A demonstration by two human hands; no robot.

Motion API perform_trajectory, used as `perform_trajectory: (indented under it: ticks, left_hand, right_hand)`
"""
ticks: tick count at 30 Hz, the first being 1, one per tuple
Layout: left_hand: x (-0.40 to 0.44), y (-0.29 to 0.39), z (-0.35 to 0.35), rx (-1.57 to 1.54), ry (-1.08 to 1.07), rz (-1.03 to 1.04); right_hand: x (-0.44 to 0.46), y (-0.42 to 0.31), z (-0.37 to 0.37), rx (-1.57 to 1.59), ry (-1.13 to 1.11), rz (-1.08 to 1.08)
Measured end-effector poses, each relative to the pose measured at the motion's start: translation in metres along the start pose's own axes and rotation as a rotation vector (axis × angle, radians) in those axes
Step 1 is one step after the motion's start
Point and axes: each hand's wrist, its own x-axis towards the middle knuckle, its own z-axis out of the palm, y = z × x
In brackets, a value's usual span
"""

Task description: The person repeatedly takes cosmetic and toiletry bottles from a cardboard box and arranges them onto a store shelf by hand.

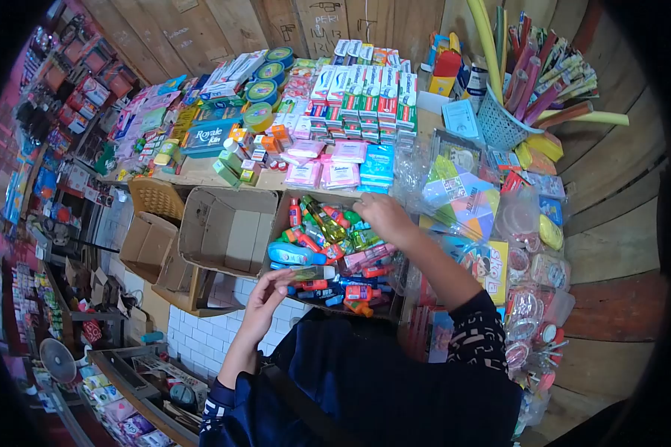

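A cardboard box (282, 216) full of small bottles stands in front of me. At its near left side, my left hand (264, 299) has its thumb and fingers closed on the end of a clear bottle (306, 274) with a pale cap, lying level over the others. My right hand (384, 217) is at the far right corner of the box, fingers curled down beside a green-capped bottle (353, 217); what they grip is hidden. Around them lie a blue bottle (294, 254), a yellow-green bottle (322, 222) and several red-orange bottles (358, 292).
An open cardboard box (231, 227) is to the left, beside a woven basket (156, 200). Behind are toothpaste boxes (365, 93), pink packets (340, 174) and round tubs (261, 92). At right are plastic-wrapped goods (462, 194) and a basket of rolls (503, 123).
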Motion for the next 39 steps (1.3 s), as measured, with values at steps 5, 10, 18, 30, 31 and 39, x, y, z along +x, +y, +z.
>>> perform_trajectory:
  ticks: [5,10,18,30,31,39]
  left_hand:
    - [-0.003,0.041,0.028,0.586,0.194,0.463]
    - [-0.008,0.033,0.020,0.070,-0.206,-0.028]
    - [-0.039,-0.013,-0.011,-0.178,-0.010,0.069]
    - [-0.087,-0.045,-0.079,-0.601,0.122,0.096]
    - [-0.095,-0.049,-0.087,-0.626,0.142,0.113]
    - [-0.184,-0.093,-0.178,-0.740,0.241,0.158]
  right_hand:
    - [0.002,-0.055,-0.088,0.614,0.070,-0.255]
    - [0.009,-0.094,-0.097,1.135,-0.122,-0.192]
    - [-0.046,-0.028,0.088,0.413,-0.443,0.223]
    - [-0.031,-0.063,0.091,-0.197,-0.588,-0.046]
    - [-0.025,-0.071,0.075,-0.159,-0.613,-0.026]
    - [-0.001,-0.115,0.018,0.712,-0.341,0.298]
